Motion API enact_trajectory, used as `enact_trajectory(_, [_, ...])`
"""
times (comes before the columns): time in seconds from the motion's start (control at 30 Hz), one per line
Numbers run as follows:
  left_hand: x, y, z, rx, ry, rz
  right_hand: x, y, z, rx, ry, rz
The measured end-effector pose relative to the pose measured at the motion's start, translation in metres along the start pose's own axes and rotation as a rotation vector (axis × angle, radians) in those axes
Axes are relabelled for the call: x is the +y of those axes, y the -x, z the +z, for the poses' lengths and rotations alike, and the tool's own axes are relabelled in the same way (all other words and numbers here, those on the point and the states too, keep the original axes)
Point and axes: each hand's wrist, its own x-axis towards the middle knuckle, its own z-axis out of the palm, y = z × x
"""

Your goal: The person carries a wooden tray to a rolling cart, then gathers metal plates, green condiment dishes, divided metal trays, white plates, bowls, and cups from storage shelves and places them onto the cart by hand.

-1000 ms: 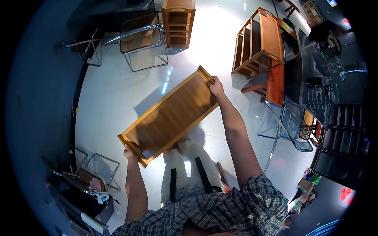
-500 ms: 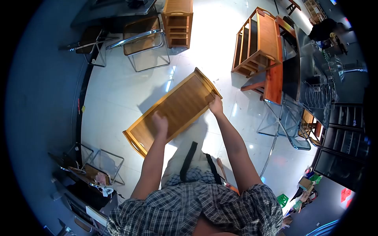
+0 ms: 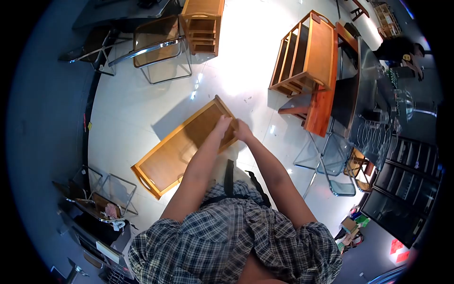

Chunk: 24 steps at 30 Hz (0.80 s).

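Note:
A long wooden trolley (image 3: 165, 163) with a tray-like top and raised ends lies at a slant below me; its underside is hidden. My right hand (image 3: 243, 131) is closed on the rim at its far right end. Just left of it, my left hand (image 3: 223, 125) is above the same end of the top, fingers drawn together. What those fingers hold, if anything, is too small to make out.
Two similar wooden shelf trolleys stand beyond, one at the back (image 3: 204, 33) and one at the right (image 3: 319, 52) by a red-brown bench (image 3: 318, 111). Folding chairs (image 3: 158, 42) are on the left, another (image 3: 341, 188) on the right. A person (image 3: 399, 49) is at the far right.
My left hand has moved from the middle of the trolley top to its far right end, close to my right hand. The view has shifted, with the trolley now lower and further left.

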Motion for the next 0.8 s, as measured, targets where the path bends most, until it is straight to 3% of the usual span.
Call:
enact_trajectory(0.03, [0.002, -0.012, 0.002, -0.096, 0.019, 0.028, 0.004, -0.009, -0.001, -0.011, 0.006, -0.001])
enact_trajectory(0.13, [0.005, -0.023, 0.02, 0.0, 0.069, -0.032, 0.01, -0.028, 0.001, -0.112, -0.071, 0.0])
enact_trajectory(0.2, [0.002, -0.04, 0.024, 0.015, 0.16, -0.052, 0.011, -0.037, -0.004, -0.177, -0.337, 0.036])
enact_trajectory(0.27, [-0.006, -0.049, 0.026, 0.006, 0.405, -0.116, 0.028, -0.048, 0.016, -0.125, -0.308, 0.031])
enact_trajectory(0.5, [0.023, -0.056, 0.03, 0.159, 0.407, -0.122, 0.017, -0.074, -0.024, -0.188, -0.345, 0.118])
enact_trajectory(0.67, [0.094, -0.069, 0.065, 0.088, 0.415, 0.025, 0.035, -0.124, -0.077, 0.051, -0.415, -0.029])
enact_trajectory(0.73, [0.125, -0.085, 0.083, -0.043, 0.355, 0.078, 0.032, -0.145, -0.127, 0.037, -0.36, -0.059])
enact_trajectory(0.8, [0.163, -0.089, 0.108, -0.044, 0.371, 0.084, 0.039, -0.165, -0.162, 0.021, -0.3, -0.09])
